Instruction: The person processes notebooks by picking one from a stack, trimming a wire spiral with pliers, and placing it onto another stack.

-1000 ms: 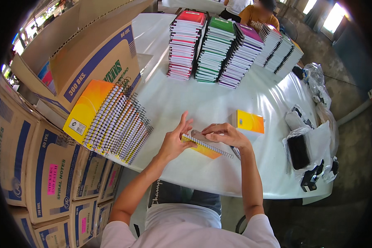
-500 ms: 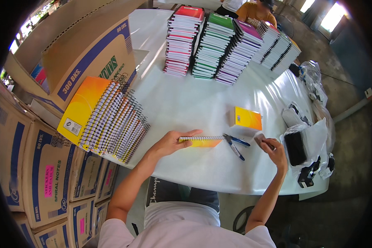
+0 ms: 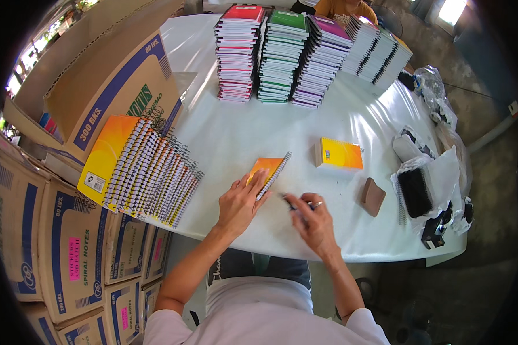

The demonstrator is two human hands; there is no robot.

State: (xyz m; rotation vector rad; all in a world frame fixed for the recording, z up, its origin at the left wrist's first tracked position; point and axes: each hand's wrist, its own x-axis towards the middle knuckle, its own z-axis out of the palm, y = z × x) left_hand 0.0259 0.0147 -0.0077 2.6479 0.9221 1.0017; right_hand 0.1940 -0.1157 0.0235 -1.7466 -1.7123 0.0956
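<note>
— Many cardboard boxes (image 3: 69, 253) sit at the far left, and a slanting row of spiral notebooks (image 3: 147, 169) leans beside them on the white bench (image 3: 253, 132). What is next?

— An orange spiral notebook (image 3: 266, 171) lies on the bench near the front edge. The left hand (image 3: 239, 202) rests flat on its near end, fingers spread and open.

— And the right hand (image 3: 313, 221)?

— It sits just right of that notebook, fingers curled around dark pliers (image 3: 293, 202). Further right lie a yellow notebook (image 3: 339, 154) and a brown pad (image 3: 373, 196).
</note>
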